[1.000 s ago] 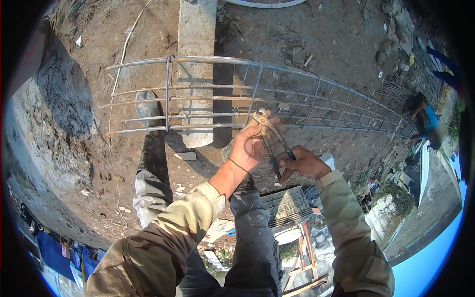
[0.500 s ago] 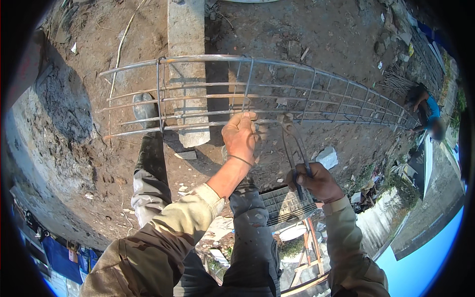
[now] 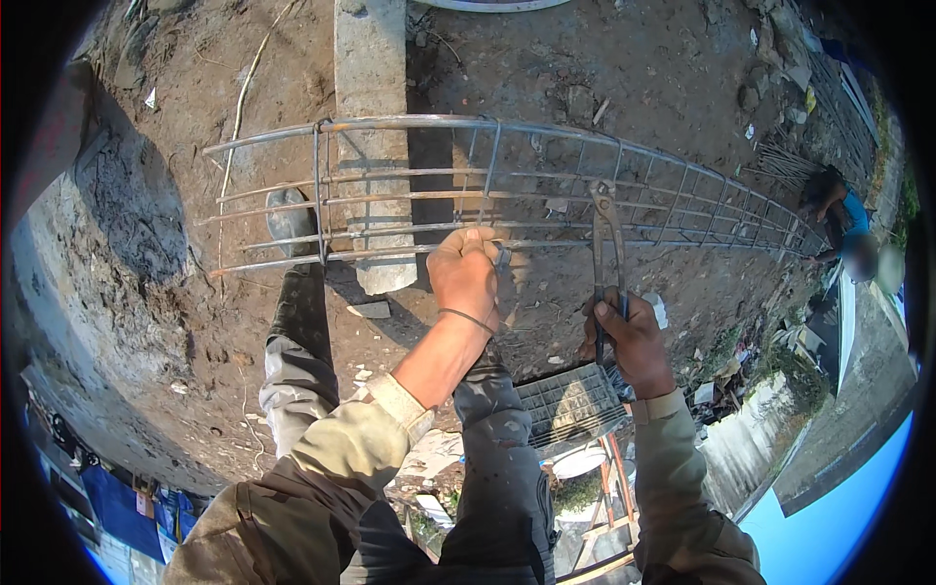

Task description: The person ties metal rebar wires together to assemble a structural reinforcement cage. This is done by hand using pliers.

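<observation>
A long rebar cage (image 3: 390,174) of rods and square stirrups stretches across in front of me, curving away to the far right. My left hand (image 3: 462,281) is closed around its near side, beside a stirrup (image 3: 490,175). The fingertips are partly hidden, so any tie wire in them cannot be made out. In my right hand (image 3: 634,343) are long-handled pincers (image 3: 610,239), held by the handles with the jaws pointing away from me. The pincer head overlaps the cage's rods in view; whether it touches them I cannot tell.
A concrete beam (image 3: 369,88) lies under the cage's left part. My boot (image 3: 291,222) is beneath the rods. Near my legs are a plastic crate (image 3: 570,405) and a wooden frame (image 3: 604,526). Another person in blue (image 3: 856,219) bends at the cage's far right end.
The pincers have moved away from me and to the right, swinging more upright. My left hand stays closed at the cage, shifted slightly left. The cage sits slightly lower in view.
</observation>
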A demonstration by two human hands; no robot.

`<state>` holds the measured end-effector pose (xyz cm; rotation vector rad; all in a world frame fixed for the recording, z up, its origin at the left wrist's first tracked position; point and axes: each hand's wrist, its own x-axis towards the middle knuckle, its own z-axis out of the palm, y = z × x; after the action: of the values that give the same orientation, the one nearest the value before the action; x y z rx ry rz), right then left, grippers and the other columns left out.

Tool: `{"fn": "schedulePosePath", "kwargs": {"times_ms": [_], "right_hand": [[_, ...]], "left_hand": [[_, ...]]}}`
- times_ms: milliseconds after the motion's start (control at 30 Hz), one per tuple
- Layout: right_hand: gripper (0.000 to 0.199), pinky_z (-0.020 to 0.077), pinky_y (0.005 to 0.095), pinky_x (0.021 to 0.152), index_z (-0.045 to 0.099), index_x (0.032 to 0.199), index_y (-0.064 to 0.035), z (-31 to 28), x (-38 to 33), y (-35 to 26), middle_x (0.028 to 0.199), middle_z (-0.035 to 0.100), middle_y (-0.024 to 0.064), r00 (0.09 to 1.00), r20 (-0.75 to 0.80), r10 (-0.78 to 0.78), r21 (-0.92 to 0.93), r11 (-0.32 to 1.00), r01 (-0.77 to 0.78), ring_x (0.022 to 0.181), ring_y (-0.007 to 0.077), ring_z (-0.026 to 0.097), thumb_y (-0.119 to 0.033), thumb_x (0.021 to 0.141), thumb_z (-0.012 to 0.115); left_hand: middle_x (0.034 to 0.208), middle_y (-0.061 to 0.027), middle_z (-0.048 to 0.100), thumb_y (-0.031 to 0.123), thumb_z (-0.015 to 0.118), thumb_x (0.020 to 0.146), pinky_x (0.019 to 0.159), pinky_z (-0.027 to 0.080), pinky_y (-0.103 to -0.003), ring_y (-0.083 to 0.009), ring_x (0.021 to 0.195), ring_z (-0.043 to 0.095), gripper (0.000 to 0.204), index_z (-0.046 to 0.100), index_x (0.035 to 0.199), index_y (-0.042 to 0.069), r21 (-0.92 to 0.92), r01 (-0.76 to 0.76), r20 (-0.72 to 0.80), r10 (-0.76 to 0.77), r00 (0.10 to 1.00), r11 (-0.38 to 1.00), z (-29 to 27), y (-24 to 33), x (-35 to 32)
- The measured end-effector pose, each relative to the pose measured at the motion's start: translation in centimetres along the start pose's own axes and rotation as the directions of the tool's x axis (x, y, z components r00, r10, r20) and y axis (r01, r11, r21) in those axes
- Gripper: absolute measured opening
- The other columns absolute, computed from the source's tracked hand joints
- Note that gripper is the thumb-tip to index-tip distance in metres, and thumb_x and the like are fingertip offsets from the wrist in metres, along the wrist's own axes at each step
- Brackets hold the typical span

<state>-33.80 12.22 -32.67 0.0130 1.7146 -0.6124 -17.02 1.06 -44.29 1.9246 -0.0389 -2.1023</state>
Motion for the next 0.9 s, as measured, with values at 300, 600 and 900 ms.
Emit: {"fn": "schedulePosePath", "kwargs": {"times_ms": [300, 600, 900], "right_hand": [[0.026, 0.0512, 0.0335, 0.055, 0.062, 0.095, -0.0002, 3.8, 2.7, 3.6, 0.067, 0.061, 0.0085, 0.960, -0.273, -0.067, -0.070, 0.996, 0.050, 0.060, 0.0186, 0.064, -0.025, 0.101, 0.062], [0.039, 0.0467, 0.0534, 0.063, 0.055, 0.119, 0.0030, 8.6, 11.2, 10.4, 0.081, 0.063, 0.0253, 0.545, -0.532, -0.648, -0.694, 0.702, 0.157, 0.073, 0.0467, 0.064, -0.029, 0.098, 0.065], [0.038, 0.0507, 0.0419, 0.068, 0.060, 0.118, 0.0040, 12.0, 8.3, 5.4, 0.090, 0.066, 0.0161, 0.428, -0.472, -0.771, -0.773, 0.595, 0.219, 0.077, 0.0331, 0.065, -0.028, 0.098, 0.066]], "left_hand": [[0.072, -0.0016, 0.067, 0.012, 0.056, 0.102, 0.057, 0.046, -0.027, -0.0080, 0.064, 0.054, 0.023, 0.071, 0.092, -0.001, 0.684, -0.362, 0.478, -0.015, 0.878, 0.633, 0.0, -4.4, -0.9], [0.114, -0.0172, 0.071, 0.021, 0.057, 0.105, 0.104, 0.050, -0.041, -0.0263, 0.112, 0.067, 0.022, 0.063, 0.112, 0.001, -0.151, -0.017, 0.636, 0.110, 0.764, 0.988, -5.3, 4.5, 1.9], [0.113, -0.0208, 0.073, 0.021, 0.056, 0.105, 0.115, 0.036, -0.045, -0.0318, 0.133, 0.055, 0.021, 0.065, 0.113, 0.002, -0.031, -0.398, 0.620, 0.330, 0.712, 0.917, -8.4, 10.4, 3.0]]}}
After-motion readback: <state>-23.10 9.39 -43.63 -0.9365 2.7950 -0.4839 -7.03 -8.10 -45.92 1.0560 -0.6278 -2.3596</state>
